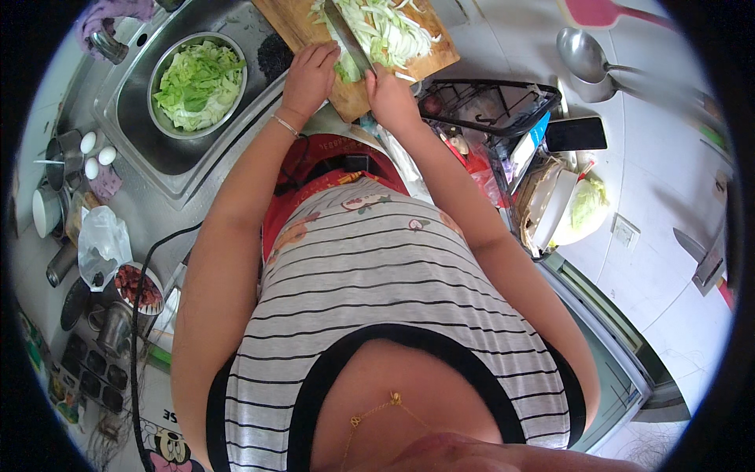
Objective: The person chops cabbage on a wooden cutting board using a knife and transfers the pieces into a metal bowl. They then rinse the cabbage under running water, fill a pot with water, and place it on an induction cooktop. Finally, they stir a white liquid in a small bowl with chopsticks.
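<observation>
My right hand (pixel 392 97) grips the handle of a kitchen knife (pixel 349 36). Its blade lies across a wooden cutting board (pixel 352 101) and points away from me. Left of the blade, my left hand (pixel 309 78) has its fingers curled over a piece of cabbage (pixel 348 69), most of which the hand hides. Shredded cabbage (pixel 392 38) is heaped on the board to the right of the blade. A metal bowl (pixel 154 115) of torn green cabbage leaves (pixel 197 85) stands in the sink, left of the board.
The steel sink (pixel 133 121) has a faucet (pixel 109 47) at its far left. Eggs (pixel 107 155), a plastic bag (pixel 103 245) and a bowl of dark red food (pixel 138 288) sit left. On the right are a black wire rack (pixel 489 127), a phone (pixel 576 134), a cabbage piece (pixel 590 203) and hanging ladles (pixel 581 56).
</observation>
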{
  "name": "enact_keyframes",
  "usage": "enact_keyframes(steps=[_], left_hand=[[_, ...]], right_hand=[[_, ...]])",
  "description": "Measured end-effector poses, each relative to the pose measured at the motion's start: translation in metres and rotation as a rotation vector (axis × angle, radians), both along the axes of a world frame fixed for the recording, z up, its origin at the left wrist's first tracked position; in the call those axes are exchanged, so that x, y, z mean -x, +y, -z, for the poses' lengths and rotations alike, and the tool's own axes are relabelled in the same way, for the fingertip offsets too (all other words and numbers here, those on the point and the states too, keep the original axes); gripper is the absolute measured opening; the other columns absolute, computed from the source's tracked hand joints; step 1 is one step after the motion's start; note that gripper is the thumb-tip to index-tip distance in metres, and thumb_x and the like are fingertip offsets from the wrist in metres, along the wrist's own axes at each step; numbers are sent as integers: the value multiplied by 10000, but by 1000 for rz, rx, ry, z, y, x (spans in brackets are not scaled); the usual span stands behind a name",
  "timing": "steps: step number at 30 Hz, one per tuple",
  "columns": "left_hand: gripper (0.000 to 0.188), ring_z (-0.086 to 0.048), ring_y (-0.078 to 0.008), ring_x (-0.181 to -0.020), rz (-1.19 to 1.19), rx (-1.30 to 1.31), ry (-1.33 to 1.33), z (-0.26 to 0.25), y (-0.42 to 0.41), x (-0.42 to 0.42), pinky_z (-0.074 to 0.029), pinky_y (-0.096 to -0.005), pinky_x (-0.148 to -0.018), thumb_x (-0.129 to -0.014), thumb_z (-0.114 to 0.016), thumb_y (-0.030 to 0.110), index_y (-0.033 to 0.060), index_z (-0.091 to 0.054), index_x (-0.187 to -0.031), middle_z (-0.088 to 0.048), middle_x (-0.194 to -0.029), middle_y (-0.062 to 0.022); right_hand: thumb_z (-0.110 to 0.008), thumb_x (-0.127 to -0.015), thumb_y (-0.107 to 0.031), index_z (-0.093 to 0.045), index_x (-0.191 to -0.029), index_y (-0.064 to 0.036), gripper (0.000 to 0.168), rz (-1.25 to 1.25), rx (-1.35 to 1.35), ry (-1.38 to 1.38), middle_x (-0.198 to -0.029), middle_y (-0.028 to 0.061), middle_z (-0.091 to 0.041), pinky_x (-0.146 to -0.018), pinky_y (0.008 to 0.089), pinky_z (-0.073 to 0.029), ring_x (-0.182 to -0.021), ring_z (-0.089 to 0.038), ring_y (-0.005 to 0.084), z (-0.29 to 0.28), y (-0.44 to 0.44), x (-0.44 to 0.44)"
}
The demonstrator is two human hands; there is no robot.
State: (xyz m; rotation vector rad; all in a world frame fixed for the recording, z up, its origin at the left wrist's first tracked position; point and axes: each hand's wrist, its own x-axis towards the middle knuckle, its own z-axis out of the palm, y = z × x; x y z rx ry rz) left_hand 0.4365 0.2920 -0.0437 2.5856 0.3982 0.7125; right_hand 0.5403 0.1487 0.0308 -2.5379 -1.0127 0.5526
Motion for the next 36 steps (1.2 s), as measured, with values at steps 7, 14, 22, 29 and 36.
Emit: enact_keyframes(steps=[7,14,22,29,36], left_hand=[[381,-548,-285,-1211,18,-67,-10,1,3,1,-404,-429,-1089,-811,-602,53,27,-639,-1189,-613,-1264,-89],[402,-560,-307,-1187,-47,117,-55,-8,-6,9,-429,-429,-1061,-806,-583,17,19,-634,-1205,-613,-1259,-109],[398,-558,-303,-1187,-15,80,-26,-7,-5,0,-440,-422,-1045,-804,-603,27,10,-637,-1200,-616,-1246,-99],[418,-530,-319,-1230,21,40,39,2,-6,-3,-408,-432,-1089,-817,-592,18,-9,-610,-1234,-584,-1303,-120],[449,-500,-370,-1252,31,50,45,-14,-7,-3,-372,-469,-1108,-901,-623,142,-15,-549,-1316,-540,-1358,-170]], right_hand=[[-489,-1018,-325,-639,-1023,11,368,114,-262,68,-807,280,-650,-695,519,-490,-801,-639,481,30,6,-13],[-496,-1017,-302,-616,-1116,-15,326,26,-134,-10,-834,291,-659,-743,547,-507,-832,-647,478,-2,-11,6],[-501,-1012,-306,-619,-1099,-27,314,9,-34,-32,-833,298,-661,-731,555,-529,-822,-657,484,-9,-5,6],[-488,-1013,-314,-619,-1059,-20,326,16,19,-6,-824,292,-665,-720,555,-530,-802,-659,476,6,4,4],[-522,-1005,-353,-632,-1156,-69,340,96,-260,7,-755,248,-662,-656,542,-511,-733,-656,448,0,-16,-7]])
